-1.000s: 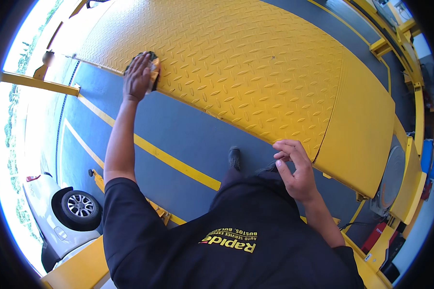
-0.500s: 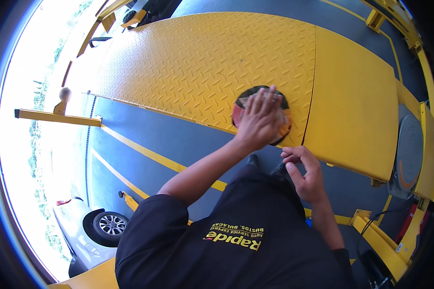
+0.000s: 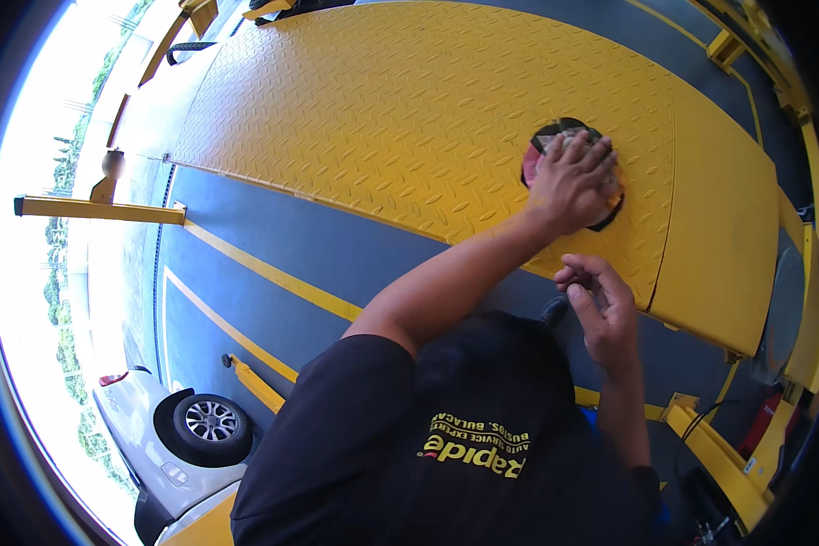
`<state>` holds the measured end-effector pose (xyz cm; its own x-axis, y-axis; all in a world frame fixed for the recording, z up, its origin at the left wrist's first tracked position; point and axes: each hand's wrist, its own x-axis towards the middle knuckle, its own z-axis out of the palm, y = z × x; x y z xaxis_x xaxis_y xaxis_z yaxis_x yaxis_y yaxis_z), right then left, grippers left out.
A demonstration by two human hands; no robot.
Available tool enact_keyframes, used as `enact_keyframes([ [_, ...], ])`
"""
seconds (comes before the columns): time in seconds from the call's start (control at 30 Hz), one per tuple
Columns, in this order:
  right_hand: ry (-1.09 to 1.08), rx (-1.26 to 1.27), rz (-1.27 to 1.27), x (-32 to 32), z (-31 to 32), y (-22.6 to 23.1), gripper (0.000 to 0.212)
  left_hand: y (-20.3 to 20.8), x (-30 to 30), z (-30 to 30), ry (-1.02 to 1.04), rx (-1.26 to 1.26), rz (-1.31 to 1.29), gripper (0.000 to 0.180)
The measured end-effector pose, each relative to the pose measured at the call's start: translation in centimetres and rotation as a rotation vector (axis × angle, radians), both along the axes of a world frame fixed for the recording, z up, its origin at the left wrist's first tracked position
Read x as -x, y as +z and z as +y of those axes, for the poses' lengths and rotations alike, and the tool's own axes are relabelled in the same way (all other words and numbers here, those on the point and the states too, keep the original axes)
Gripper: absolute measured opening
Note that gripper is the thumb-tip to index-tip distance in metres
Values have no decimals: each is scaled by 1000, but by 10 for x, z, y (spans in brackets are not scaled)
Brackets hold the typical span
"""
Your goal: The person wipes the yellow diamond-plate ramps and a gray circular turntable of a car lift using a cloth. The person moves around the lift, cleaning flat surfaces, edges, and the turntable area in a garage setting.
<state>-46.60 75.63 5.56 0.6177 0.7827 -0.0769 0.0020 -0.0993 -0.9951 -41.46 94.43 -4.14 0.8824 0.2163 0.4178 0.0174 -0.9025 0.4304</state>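
from my end i see the round cloth (image 3: pixel 548 136) lying on the patterned part of the yellow platform (image 3: pixel 409 109), close to the seam (image 3: pixel 667 218) where the smooth end panel (image 3: pixel 719 246) begins. the left hand (image 3: pixel 573 182) is over it, palm down with fingers slightly spread, so the cloth's dark, red and orange border shows around the hand. the right hand (image 3: pixel 605 309) is loosely curled by the near edge (image 3: pixel 382 218) — i see nothing in it, but cannot tell whether thumb and fingertips meet. to wipe this well, i would press evenly with the palm flat, since the raised ridges (image 3: pixel 464 205) could hold the cloth off the dips between them. overlapping strokes, taken from more than one direction, should reach both sides of each ridge. i would go lighter at the seam and the edge — the cloth could snag or fold there.
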Motion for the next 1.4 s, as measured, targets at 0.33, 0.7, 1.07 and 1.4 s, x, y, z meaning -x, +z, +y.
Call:
enact_keyframes([
  [0.33, 326, -55, -147, 53, 126, 19, 30, -21, 251, 424, 517, -449, 345, 53],
  [0.7, -36, -30, 33, 47, 59, -11, 31, 24, 105, 196, -75, -338, 385, 64],
  [1.07, -91, -188, 215, 15, 29, 22, 32, -7, -94, -77, -537, -35, -3, 61],
  [1.4, 39, -85, 302, 27, 70, 13, 34, 8, -12, 170, -24, -169, 134, 63],
])
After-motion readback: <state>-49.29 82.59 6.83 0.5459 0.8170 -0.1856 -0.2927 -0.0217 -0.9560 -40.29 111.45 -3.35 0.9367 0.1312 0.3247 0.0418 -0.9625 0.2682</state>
